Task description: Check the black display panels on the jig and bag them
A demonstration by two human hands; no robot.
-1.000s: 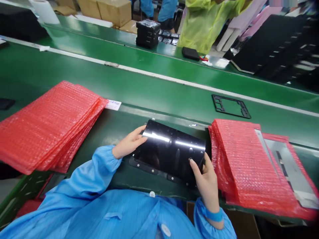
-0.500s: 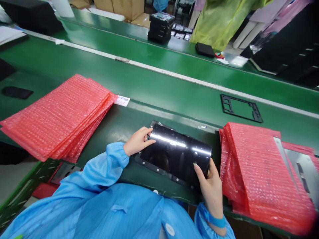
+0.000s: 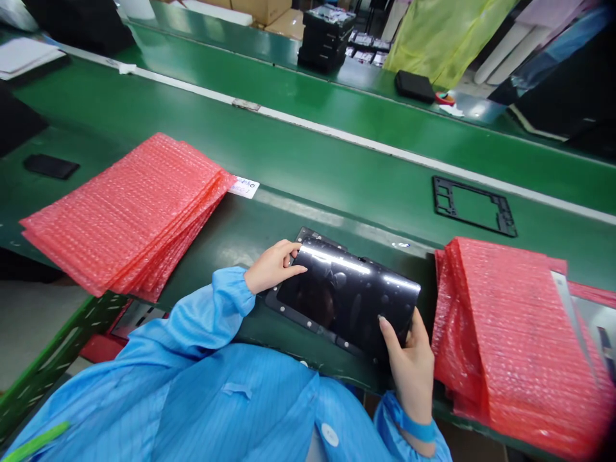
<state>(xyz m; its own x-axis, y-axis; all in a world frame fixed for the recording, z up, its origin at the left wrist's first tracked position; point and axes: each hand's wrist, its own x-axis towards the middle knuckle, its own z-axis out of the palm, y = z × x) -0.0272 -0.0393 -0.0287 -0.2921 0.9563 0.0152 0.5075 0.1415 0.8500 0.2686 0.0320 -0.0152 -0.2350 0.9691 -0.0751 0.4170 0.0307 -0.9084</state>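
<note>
A glossy black screen panel (image 3: 351,292) lies tilted between my hands, with light streaks and small spots on its surface. My left hand (image 3: 275,264) pinches its upper left corner between thumb and fingers. At the right end, my right hand (image 3: 409,350) grips the edge, thumb on the face and fingers behind it. Beneath the panel is a flat black plate (image 3: 308,325) with round light dots along its border; most of it is hidden. Stacks of red bubble-wrap sleeves, one on the left (image 3: 129,212) and one on the right (image 3: 520,327), flank the panel.
A black frame (image 3: 474,205) lies on the green bench (image 3: 337,173) beyond the right stack. A dark flat piece (image 3: 51,166) is at far left. Black trays (image 3: 326,40) stand at the back, near a person in a yellow garment (image 3: 447,38). A green crate (image 3: 52,346) is lower left.
The whole scene has shifted slightly rightward as the head view moved. Both hands keep their hold on the screen panel, which looks slightly flatter at its upper edge.
</note>
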